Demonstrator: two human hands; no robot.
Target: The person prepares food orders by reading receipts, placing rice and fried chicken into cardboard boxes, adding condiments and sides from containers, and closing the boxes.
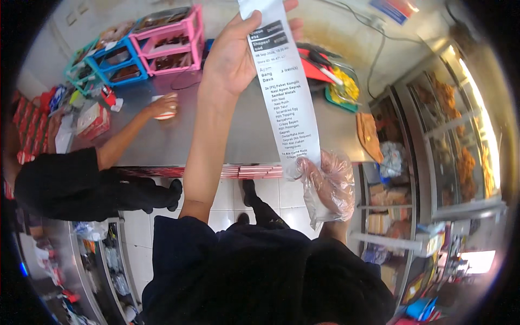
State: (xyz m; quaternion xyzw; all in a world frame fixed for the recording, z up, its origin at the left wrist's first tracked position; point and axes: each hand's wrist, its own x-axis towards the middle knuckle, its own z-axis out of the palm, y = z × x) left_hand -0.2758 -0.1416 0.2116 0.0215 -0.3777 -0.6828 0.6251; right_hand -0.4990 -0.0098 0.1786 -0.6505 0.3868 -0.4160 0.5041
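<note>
A long printed paper receipt hangs before me over the steel counter. My left hand holds its upper end, with the thumb over the paper's edge and the other fingers behind. My right hand wears a clear plastic glove and pinches the lower end of the receipt between thumb and fingers, past the counter's front edge. Behind the receipt, at the back right of the counter, a green tray holds yellow food under clear wrap, beside a red item with a dark-handled utensil on it.
Pink stacked trays and blue trays stand at the back left. A co-worker in black rests a hand on a small item on the counter. A brown cloth lies at the right edge, near a lit glass cabinet of fried food.
</note>
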